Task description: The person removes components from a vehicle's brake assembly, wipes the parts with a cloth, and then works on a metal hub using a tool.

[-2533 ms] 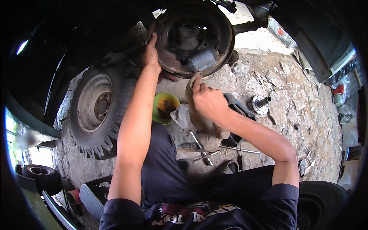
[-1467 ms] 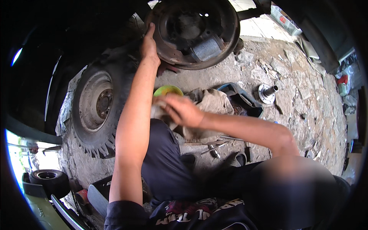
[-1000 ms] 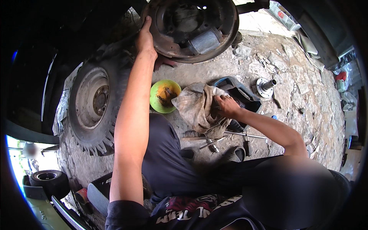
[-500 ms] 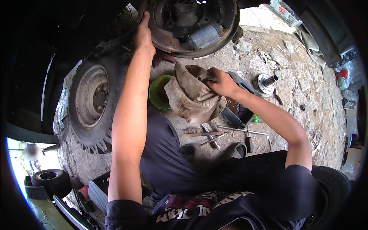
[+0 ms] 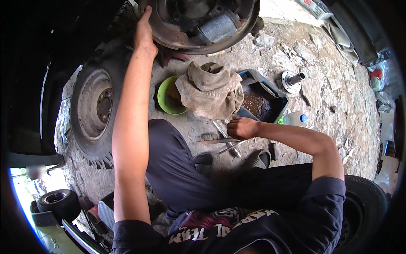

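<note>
My left hand (image 5: 144, 36) grips the left rim of a dark, rusty round brake assembly (image 5: 177, 40) at the top, thumb on the near side and the other fingers hidden behind. A grey curved metal piece (image 5: 218, 27) sits inside it. My right hand (image 5: 243, 128) is closed, knuckles up, just below a crumpled, stained tan cloth (image 5: 213, 91). Whatever its fingers hold is hidden. The cloth bunches between a green bowl (image 5: 172, 99) and a black pan of dark, wet contents (image 5: 277, 111). Beneath my right hand lie a wooden-handled brush (image 5: 209, 139) and metal rods (image 5: 234, 149).
A wheel with a worn tyre (image 5: 95, 106) stands at the left. On the stony floor to the right are a flanged metal hub (image 5: 292, 81) and a clear bottle with a blue cap (image 5: 294, 119). Another tyre (image 5: 366, 207) is by my right side.
My right hand has left the cloth's upper right side and come down toward me, beside its lower edge. The bottle and more of the pan now show. My left hand keeps its hold.
</note>
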